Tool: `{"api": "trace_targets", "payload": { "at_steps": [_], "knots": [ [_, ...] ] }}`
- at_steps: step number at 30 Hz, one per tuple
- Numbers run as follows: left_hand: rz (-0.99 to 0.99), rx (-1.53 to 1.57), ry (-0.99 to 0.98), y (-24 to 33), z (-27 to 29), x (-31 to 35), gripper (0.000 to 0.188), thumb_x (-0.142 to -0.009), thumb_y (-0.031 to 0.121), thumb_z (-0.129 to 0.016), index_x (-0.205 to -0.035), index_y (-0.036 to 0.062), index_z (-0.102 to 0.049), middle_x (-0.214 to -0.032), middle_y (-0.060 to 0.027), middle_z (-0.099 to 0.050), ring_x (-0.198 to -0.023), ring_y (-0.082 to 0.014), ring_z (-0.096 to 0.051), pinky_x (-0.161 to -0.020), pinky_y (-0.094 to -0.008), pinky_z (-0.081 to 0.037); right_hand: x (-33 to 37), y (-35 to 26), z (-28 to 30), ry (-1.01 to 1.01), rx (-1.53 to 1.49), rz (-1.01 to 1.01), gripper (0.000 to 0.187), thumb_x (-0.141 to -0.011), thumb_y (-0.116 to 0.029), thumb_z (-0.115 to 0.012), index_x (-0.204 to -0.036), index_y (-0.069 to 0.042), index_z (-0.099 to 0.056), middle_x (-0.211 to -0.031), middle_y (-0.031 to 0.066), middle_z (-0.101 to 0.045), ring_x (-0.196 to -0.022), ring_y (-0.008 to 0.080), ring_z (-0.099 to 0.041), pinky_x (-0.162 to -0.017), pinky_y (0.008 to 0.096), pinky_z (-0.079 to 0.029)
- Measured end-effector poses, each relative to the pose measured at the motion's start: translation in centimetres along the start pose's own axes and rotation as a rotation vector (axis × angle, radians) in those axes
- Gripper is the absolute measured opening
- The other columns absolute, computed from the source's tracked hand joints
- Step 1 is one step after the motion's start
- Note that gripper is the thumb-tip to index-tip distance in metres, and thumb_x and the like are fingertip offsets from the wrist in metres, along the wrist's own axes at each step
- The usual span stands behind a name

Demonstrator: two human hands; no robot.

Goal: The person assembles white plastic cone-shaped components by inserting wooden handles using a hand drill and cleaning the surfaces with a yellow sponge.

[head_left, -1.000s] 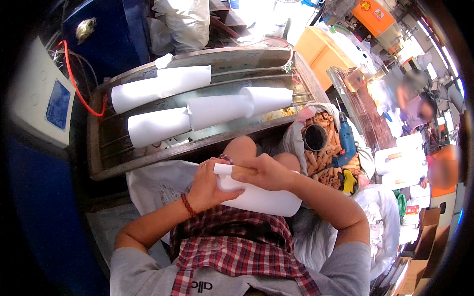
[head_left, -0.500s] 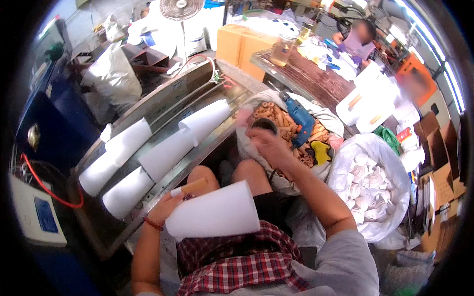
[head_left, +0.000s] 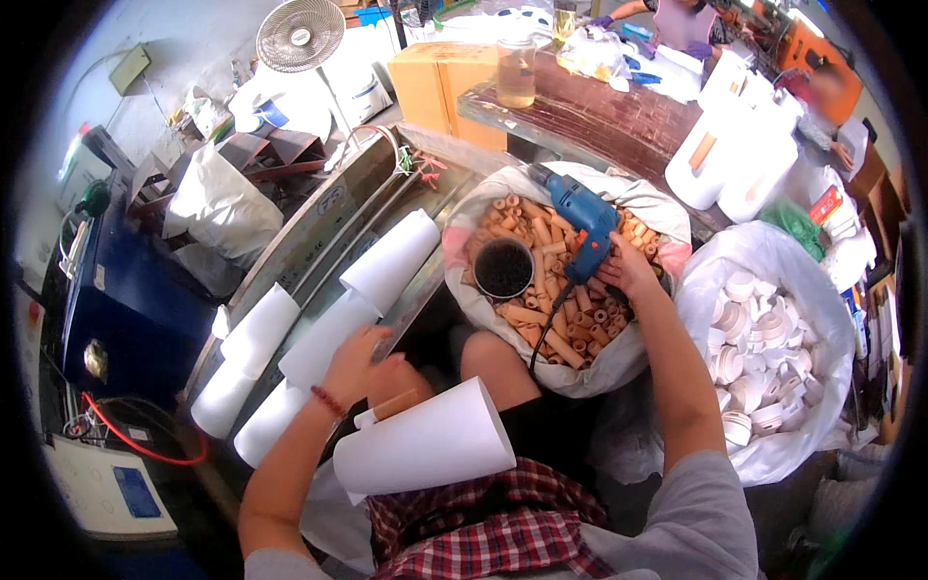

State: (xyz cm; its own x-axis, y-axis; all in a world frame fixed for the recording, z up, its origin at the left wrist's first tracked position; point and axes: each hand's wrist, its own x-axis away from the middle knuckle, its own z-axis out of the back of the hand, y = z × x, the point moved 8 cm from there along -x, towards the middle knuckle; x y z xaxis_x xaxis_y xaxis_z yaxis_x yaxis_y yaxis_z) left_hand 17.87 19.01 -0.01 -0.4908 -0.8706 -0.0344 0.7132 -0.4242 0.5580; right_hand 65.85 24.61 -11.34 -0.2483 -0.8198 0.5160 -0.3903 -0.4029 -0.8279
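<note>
Across my lap lies a white tapered pitcher-like vessel (head_left: 425, 440), its tan handle (head_left: 396, 403) on the upper side. My left hand (head_left: 360, 369) hovers just beyond that handle, fingers apart and holding nothing. With my right hand (head_left: 626, 269) I grip the handle of a blue power drill (head_left: 585, 211). The drill rests on a cloth sack (head_left: 462, 208) filled with short tan tubular pieces (head_left: 565, 324). Beside it in the sack stands a round cup of small dark bits (head_left: 504, 268).
More white tapered vessels (head_left: 391, 256) lie in a long trough (head_left: 338, 198) at left. To the right, a plastic bag (head_left: 822, 406) holds white ring-like parts (head_left: 764, 348). A brown table (head_left: 609, 111) carries a jar (head_left: 515, 72); co-workers sit beyond it.
My right hand has gone from the cup to the drill's handle. The left hand has let go of the vessel and moved away from it. The view has shifted.
</note>
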Motion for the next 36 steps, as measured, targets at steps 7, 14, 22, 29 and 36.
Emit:
{"api": "trace_targets", "payload": {
  "at_steps": [7,14,22,29,36],
  "knots": [
    [-0.198,-0.021,0.020,5.8,-4.9,-13.6,0.022,-0.082,0.015,-0.062,-0.104,0.0117,-0.062,-0.100,-0.0105,-0.057,-0.092,-0.0291,-0.058,-0.077,-0.0380,-0.048,0.3,-1.5,-4.4,-0.006,-0.259,0.066,0.053,-0.087,-0.052,-0.053,-0.113,-0.006,-0.054,-0.106,0.0096,-0.058,-0.096,0.0245,-0.057,-0.086,0.0418,-0.048],
    [-0.228,-0.083,0.044,5.5,-10.3,-18.7,0.018,-0.077,0.017,-0.064,-0.095,0.0139,-0.066,-0.096,-0.0086,-0.060,-0.092,-0.0289,-0.059,-0.077,-0.0400,-0.048,-1.1,-0.8,-5.2,-0.051,-0.458,0.006,0.048,-0.085,-0.045,-0.060,-0.107,-0.003,-0.056,-0.093,0.0119,-0.062,-0.082,0.0280,-0.064,-0.074,0.0397,-0.053],
    [-0.133,-0.161,0.006,5.8,-11.1,-20.0,0.009,-0.077,0.018,-0.063,-0.079,0.0095,-0.067,-0.086,-0.0109,-0.061,-0.088,-0.0291,-0.060,-0.076,-0.0394,-0.047,-1.0,-1.4,-6.5,-0.107,-0.573,0.104,0.035,-0.085,-0.026,-0.064,-0.103,0.002,-0.054,-0.089,0.0139,-0.062,-0.079,0.0270,-0.064,-0.068,0.0352,-0.053],
    [-0.027,0.339,0.155,2.5,-9.4,-18.6,0.008,-0.080,0.010,-0.063,-0.085,0.0045,-0.061,-0.087,-0.0126,-0.062,-0.076,-0.0230,-0.063,-0.064,-0.0344,-0.048,9.6,-1.9,-5.7,-0.118,-0.389,0.148,0.034,-0.085,-0.029,-0.063,-0.101,0.000,-0.057,-0.085,0.0118,-0.063,-0.069,0.0218,-0.062,-0.060,0.0291,-0.050],
    [0.398,0.977,0.164,-3.7,-4.3,-10.2,0.018,-0.089,0.015,-0.059,-0.102,0.0045,-0.052,-0.097,-0.0101,-0.065,-0.068,-0.0137,-0.062,-0.048,-0.0251,-0.043,18.4,1.7,-2.7,-0.067,-0.183,0.124,0.035,-0.079,-0.027,-0.068,-0.101,-0.001,-0.058,-0.082,0.0098,-0.064,-0.065,0.0211,-0.063,-0.056,0.0310,-0.053]
  ]
}}
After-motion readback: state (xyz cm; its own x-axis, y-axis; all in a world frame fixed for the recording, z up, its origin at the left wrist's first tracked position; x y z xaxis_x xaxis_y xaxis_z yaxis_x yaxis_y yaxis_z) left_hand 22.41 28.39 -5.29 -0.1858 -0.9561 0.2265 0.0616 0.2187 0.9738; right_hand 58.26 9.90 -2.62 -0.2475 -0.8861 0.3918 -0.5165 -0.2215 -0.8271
